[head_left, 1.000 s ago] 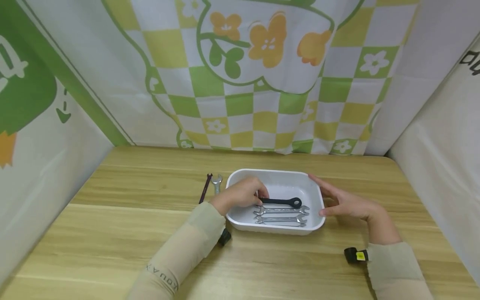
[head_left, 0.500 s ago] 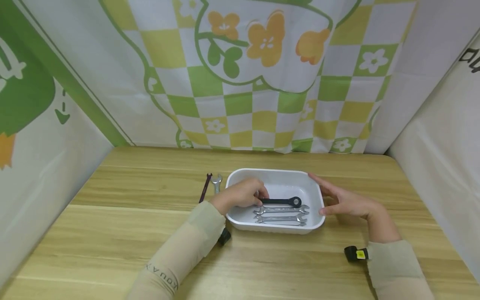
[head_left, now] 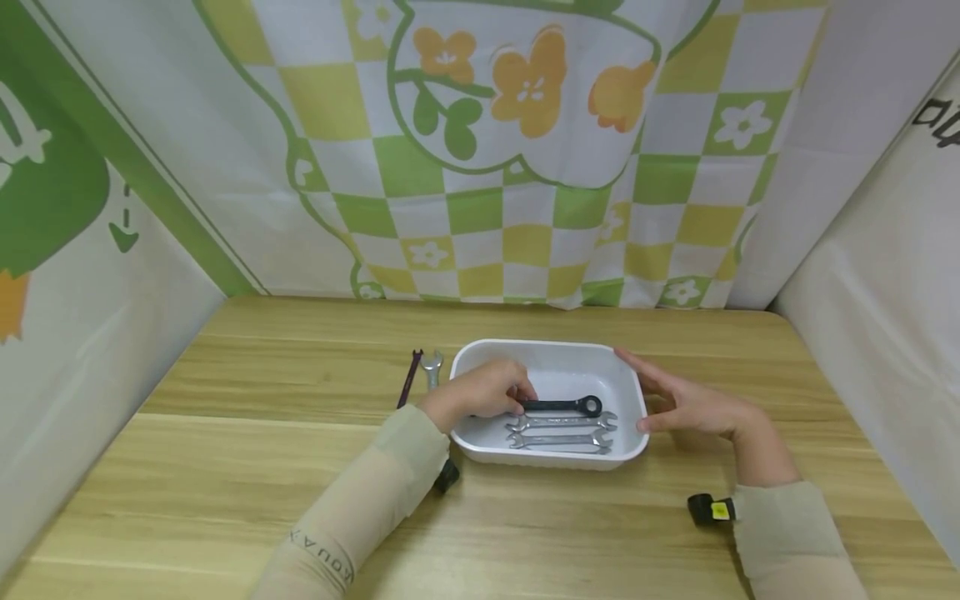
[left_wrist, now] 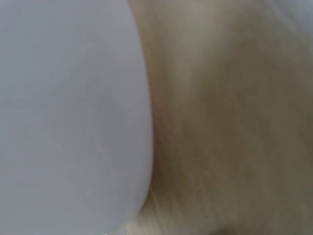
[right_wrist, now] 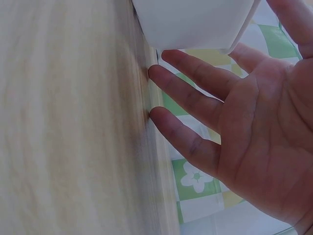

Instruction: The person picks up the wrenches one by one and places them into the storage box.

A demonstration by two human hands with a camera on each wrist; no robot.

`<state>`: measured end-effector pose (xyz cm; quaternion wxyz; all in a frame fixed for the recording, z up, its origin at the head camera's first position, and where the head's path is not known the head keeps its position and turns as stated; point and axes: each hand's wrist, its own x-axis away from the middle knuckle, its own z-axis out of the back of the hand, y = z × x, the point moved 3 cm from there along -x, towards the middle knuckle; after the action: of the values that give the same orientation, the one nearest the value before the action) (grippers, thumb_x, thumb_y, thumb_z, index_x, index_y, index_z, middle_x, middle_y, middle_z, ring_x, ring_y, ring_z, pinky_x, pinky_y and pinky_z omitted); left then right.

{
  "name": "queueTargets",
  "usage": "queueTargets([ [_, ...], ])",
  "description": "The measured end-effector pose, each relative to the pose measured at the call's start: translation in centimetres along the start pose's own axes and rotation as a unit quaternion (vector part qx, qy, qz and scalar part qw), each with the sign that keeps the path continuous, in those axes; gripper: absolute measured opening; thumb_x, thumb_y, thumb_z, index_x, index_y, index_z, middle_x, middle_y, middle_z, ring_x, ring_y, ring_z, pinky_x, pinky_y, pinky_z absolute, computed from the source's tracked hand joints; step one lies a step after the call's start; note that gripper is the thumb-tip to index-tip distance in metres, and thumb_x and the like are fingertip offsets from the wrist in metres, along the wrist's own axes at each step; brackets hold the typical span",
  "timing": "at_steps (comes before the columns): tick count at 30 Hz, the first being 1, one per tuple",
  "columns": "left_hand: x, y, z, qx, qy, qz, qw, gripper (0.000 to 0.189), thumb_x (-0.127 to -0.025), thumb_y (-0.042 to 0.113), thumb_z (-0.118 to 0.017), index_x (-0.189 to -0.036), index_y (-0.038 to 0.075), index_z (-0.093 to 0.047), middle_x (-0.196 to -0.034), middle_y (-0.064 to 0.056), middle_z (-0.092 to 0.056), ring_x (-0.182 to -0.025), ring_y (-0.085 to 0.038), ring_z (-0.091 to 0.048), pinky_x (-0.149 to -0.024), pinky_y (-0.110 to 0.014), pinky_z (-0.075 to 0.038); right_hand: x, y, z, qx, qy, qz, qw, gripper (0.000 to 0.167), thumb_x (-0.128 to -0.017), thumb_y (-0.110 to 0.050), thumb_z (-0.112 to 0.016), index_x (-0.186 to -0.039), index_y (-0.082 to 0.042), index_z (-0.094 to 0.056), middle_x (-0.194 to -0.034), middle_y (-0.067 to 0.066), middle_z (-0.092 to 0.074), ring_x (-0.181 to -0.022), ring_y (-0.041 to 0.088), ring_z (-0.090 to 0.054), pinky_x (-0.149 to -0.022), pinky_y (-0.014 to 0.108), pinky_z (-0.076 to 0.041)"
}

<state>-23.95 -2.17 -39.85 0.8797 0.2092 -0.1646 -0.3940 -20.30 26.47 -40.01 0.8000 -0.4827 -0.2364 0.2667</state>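
Observation:
Inside a white plastic tray, my left hand pinches the left end of a black wrench; the wrench's ring end points right. Below it in the tray lie silver open-end wrenches, side by side and roughly parallel. My right hand rests against the tray's right end, its fingers spread, as the right wrist view also shows with the hand beside the tray wall. Only the tray's outer wall and the table appear in the left wrist view; the left fingers are hidden there.
Left of the tray, a dark purple wrench and a silver wrench lie on the wooden table. The left forearm partly covers them. A checked, flowered cloth hangs behind the table, with printed cloth at both sides.
The left hand keeps its pinch on the black wrench, and the right hand stays at the tray's end. Only a very slight shift of the head view shows.

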Motion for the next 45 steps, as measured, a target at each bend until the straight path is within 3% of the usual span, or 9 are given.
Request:
queueTargets([
  [8, -0.1, 0.0, 0.0, -0.019, -0.004, -0.007, 0.9998, 0.028, -0.086, 0.005, -0.074, -0.114, 0.008, -0.075, -0.094, -0.006, -0.068, -0.087, -0.015, -0.059, -0.084, -0.026, -0.048, 0.1, 0.0, 0.1, 0.001, 0.007, -0.002, 1.0, 0.1, -0.088, -0.009, -0.071, -0.161, -0.012, -0.003, -0.165, 0.023, -0.006, -0.143, 0.056, -0.023, -0.108, 0.072, -0.025],
  [19, -0.1, 0.0, -0.2, 0.004, 0.001, 0.012, 0.9999, 0.028, -0.086, 0.002, -0.073, -0.113, 0.008, -0.075, -0.096, -0.006, -0.069, -0.092, -0.016, -0.062, -0.089, -0.03, -0.049, 0.0, 0.3, 0.0, -0.004, -0.003, 0.004, 1.0, 0.1, -0.089, -0.01, -0.071, -0.161, -0.014, -0.003, -0.166, 0.021, -0.004, -0.144, 0.055, -0.022, -0.108, 0.069, -0.026],
  [24, 0.3, 0.3, 0.3, 0.015, 0.013, -0.016, 0.9997, 0.028, -0.089, 0.0, -0.069, -0.116, 0.007, -0.073, -0.102, -0.008, -0.07, -0.098, -0.02, -0.066, -0.091, -0.03, -0.051, 0.0, 0.4, 0.0, 0.003, 0.001, 0.001, 1.0, 0.099, -0.089, -0.011, -0.072, -0.161, -0.015, -0.004, -0.166, 0.021, -0.005, -0.143, 0.055, -0.023, -0.109, 0.07, -0.026],
  [29, 1.1, 0.5, 1.6, 0.03, 0.049, -0.041, 0.9975, 0.025, -0.093, 0.001, -0.065, -0.117, 0.005, -0.072, -0.108, -0.008, -0.071, -0.101, -0.02, -0.067, -0.092, -0.033, -0.053, 0.0, 0.4, 0.1, 0.006, 0.002, 0.003, 1.0, 0.099, -0.089, -0.012, -0.072, -0.161, -0.015, -0.004, -0.166, 0.021, -0.006, -0.143, 0.056, -0.024, -0.108, 0.072, -0.025],
  [36, 3.5, 0.4, 3.8, 0.064, 0.098, -0.045, 0.9921, 0.024, -0.096, 0.003, -0.061, -0.118, 0.005, -0.07, -0.115, -0.01, -0.069, -0.103, -0.022, -0.065, -0.092, -0.04, -0.053, 0.0, 0.4, 0.1, 0.003, 0.0, 0.007, 1.0, 0.1, -0.089, -0.01, -0.071, -0.161, -0.013, -0.003, -0.166, 0.022, -0.005, -0.142, 0.057, -0.023, -0.107, 0.072, -0.026],
  [45, 8.4, -1.1, 6.7, 0.1, 0.178, 0.012, 0.9788, 0.025, -0.098, 0.013, -0.063, -0.121, 0.004, -0.069, -0.115, -0.012, -0.07, -0.1, -0.023, -0.065, -0.084, -0.039, -0.053, -0.1, 0.3, 0.1, 0.001, -0.004, 0.006, 1.0, 0.1, -0.089, -0.008, -0.071, -0.161, -0.014, -0.003, -0.165, 0.023, -0.01, -0.142, 0.055, -0.026, -0.106, 0.064, -0.032],
])
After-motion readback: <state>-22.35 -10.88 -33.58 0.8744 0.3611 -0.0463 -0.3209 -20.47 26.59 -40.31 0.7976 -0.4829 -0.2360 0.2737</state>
